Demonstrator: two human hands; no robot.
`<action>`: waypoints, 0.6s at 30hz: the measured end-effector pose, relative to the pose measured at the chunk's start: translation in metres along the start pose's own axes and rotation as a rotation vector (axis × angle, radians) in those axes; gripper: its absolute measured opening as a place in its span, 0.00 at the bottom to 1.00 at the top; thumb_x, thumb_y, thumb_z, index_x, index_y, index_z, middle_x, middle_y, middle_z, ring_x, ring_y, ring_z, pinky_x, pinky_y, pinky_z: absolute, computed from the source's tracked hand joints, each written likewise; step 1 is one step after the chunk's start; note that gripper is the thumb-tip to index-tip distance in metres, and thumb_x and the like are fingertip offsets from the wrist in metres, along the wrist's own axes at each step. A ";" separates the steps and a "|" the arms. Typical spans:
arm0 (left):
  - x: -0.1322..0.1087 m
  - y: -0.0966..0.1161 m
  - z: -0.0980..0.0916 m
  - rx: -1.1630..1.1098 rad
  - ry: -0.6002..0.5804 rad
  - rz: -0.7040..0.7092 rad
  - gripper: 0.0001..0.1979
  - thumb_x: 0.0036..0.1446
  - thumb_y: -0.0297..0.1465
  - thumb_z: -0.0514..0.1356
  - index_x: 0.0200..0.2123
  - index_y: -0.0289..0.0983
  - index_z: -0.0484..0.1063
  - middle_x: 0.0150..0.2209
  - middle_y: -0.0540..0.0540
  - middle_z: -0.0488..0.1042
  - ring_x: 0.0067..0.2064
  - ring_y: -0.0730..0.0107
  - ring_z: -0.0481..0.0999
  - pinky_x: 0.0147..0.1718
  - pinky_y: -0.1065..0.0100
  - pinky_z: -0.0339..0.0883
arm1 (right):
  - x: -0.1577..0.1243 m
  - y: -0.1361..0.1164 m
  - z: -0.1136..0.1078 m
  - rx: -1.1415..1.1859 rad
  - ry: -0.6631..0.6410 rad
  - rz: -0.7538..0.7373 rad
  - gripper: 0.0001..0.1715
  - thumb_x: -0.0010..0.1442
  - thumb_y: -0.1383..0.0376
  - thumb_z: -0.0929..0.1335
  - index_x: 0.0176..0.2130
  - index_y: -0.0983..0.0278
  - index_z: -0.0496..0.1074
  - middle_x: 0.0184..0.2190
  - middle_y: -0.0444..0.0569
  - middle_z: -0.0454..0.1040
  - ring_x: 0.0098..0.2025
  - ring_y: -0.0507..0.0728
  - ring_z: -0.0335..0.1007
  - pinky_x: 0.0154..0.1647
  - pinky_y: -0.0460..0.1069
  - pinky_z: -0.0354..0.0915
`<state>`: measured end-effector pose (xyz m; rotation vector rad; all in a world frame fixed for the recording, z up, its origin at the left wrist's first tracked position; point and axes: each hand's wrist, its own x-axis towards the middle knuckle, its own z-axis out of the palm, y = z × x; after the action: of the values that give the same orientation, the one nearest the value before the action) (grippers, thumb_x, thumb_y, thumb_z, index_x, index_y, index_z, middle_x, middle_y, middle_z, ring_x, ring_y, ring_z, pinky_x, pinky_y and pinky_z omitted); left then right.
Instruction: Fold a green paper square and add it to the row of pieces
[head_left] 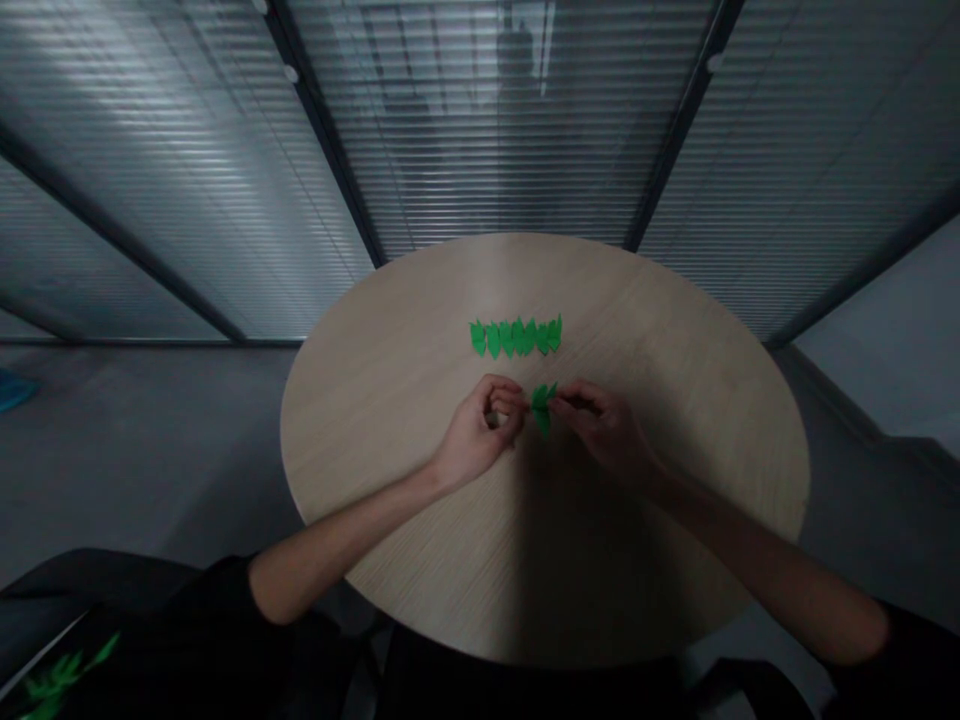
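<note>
Paper pieces (516,337), bright green and folded to points, sit overlapped in a short row near the middle of the round wood-grain table (420,330), at 12 o'clock from the person's hands. Just below that row, a single folded green piece (541,408) is held over the table between both hands. The right hand (604,430) is closed to a pinch on the piece's right side. The left hand (480,425) is curled, its fingers gripping the piece's left side. Black sleeves (187,620) cover the upper arms, and the forearms are bare. Slatted blinds (495,130) stand behind the table from 9 to 3 o'clock. A blue object (11,390) lies on the grey floor (150,470) at 9 o'clock, and dark cloth with a green leaf print (56,680) shows at 7 o'clock.
</note>
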<state>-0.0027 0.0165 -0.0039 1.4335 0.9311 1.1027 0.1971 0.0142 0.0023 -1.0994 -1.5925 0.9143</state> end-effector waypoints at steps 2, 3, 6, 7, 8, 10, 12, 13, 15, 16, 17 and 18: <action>0.001 -0.002 -0.003 0.078 0.034 0.020 0.11 0.59 0.25 0.61 0.45 0.37 0.68 0.37 0.47 0.77 0.31 0.73 0.74 0.26 0.72 0.68 | 0.002 0.004 0.000 -0.025 -0.004 -0.019 0.10 0.62 0.59 0.71 0.34 0.63 0.78 0.30 0.46 0.77 0.31 0.54 0.71 0.33 0.49 0.66; 0.002 -0.003 -0.004 0.121 0.054 0.047 0.11 0.59 0.24 0.61 0.45 0.37 0.69 0.38 0.46 0.78 0.33 0.73 0.75 0.29 0.71 0.68 | 0.003 0.006 -0.001 -0.049 -0.009 -0.026 0.10 0.63 0.59 0.71 0.34 0.63 0.78 0.30 0.46 0.77 0.31 0.54 0.71 0.33 0.49 0.66; 0.005 -0.007 -0.009 0.223 0.101 0.115 0.10 0.60 0.22 0.59 0.45 0.37 0.70 0.38 0.46 0.78 0.37 0.71 0.76 0.35 0.69 0.68 | 0.010 0.016 -0.002 -0.149 0.015 -0.086 0.10 0.62 0.59 0.71 0.33 0.62 0.77 0.29 0.46 0.76 0.31 0.55 0.70 0.34 0.50 0.66; 0.006 -0.007 -0.010 0.248 0.109 0.124 0.10 0.60 0.22 0.58 0.45 0.37 0.70 0.38 0.47 0.78 0.37 0.72 0.75 0.36 0.69 0.67 | 0.014 0.020 -0.002 -0.175 0.020 -0.111 0.10 0.62 0.59 0.72 0.33 0.62 0.77 0.30 0.47 0.76 0.31 0.55 0.70 0.35 0.50 0.66; 0.007 -0.008 -0.012 0.270 0.115 0.129 0.10 0.60 0.22 0.58 0.45 0.37 0.70 0.37 0.47 0.78 0.35 0.72 0.74 0.35 0.69 0.66 | 0.018 0.024 -0.003 -0.199 0.028 -0.130 0.09 0.62 0.59 0.71 0.34 0.62 0.78 0.31 0.47 0.77 0.32 0.55 0.71 0.36 0.51 0.66; 0.010 -0.008 -0.015 0.307 0.123 0.131 0.10 0.60 0.22 0.57 0.45 0.37 0.69 0.36 0.48 0.77 0.33 0.73 0.72 0.33 0.69 0.64 | 0.026 0.031 -0.004 -0.251 0.028 -0.158 0.10 0.63 0.59 0.71 0.35 0.62 0.78 0.32 0.48 0.78 0.33 0.56 0.71 0.37 0.51 0.66; 0.012 -0.007 -0.017 0.323 0.129 0.127 0.10 0.59 0.22 0.57 0.44 0.37 0.69 0.36 0.48 0.77 0.31 0.73 0.71 0.31 0.69 0.63 | 0.035 0.038 -0.003 -0.304 -0.003 -0.188 0.10 0.62 0.59 0.71 0.34 0.62 0.79 0.32 0.49 0.79 0.34 0.57 0.71 0.38 0.52 0.66; 0.013 -0.007 -0.017 0.325 0.134 0.125 0.10 0.59 0.22 0.58 0.44 0.37 0.69 0.36 0.48 0.76 0.31 0.73 0.71 0.31 0.68 0.62 | 0.039 0.040 -0.003 -0.317 -0.003 -0.187 0.10 0.62 0.59 0.71 0.33 0.62 0.79 0.32 0.49 0.79 0.34 0.57 0.71 0.38 0.52 0.65; 0.014 -0.006 -0.019 0.329 0.137 0.128 0.10 0.59 0.23 0.58 0.44 0.37 0.69 0.36 0.48 0.76 0.30 0.73 0.70 0.31 0.68 0.62 | 0.046 0.044 -0.001 -0.337 -0.024 -0.173 0.09 0.63 0.60 0.71 0.33 0.62 0.79 0.32 0.49 0.79 0.34 0.57 0.72 0.38 0.51 0.65; 0.014 -0.005 -0.019 0.336 0.139 0.132 0.10 0.59 0.22 0.57 0.44 0.37 0.69 0.36 0.48 0.76 0.30 0.73 0.70 0.31 0.68 0.62 | 0.049 0.045 0.000 -0.351 -0.039 -0.166 0.10 0.63 0.61 0.70 0.32 0.62 0.78 0.31 0.49 0.79 0.34 0.57 0.72 0.38 0.51 0.65; 0.014 -0.005 -0.019 0.346 0.141 0.139 0.10 0.59 0.22 0.57 0.44 0.37 0.69 0.36 0.48 0.76 0.30 0.73 0.69 0.31 0.68 0.62 | 0.051 0.046 0.001 -0.363 -0.048 -0.159 0.10 0.63 0.61 0.70 0.32 0.62 0.78 0.32 0.49 0.79 0.34 0.57 0.72 0.38 0.51 0.64; 0.014 -0.006 -0.020 0.359 0.142 0.148 0.10 0.59 0.22 0.57 0.44 0.37 0.69 0.36 0.48 0.76 0.30 0.73 0.69 0.30 0.68 0.61 | 0.052 0.046 0.002 -0.374 -0.058 -0.153 0.10 0.63 0.61 0.70 0.32 0.62 0.78 0.32 0.49 0.79 0.35 0.57 0.72 0.38 0.51 0.64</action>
<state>-0.0177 0.0362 -0.0069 1.7549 1.1835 1.2008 0.1985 0.0779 -0.0255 -1.1908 -1.9183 0.5637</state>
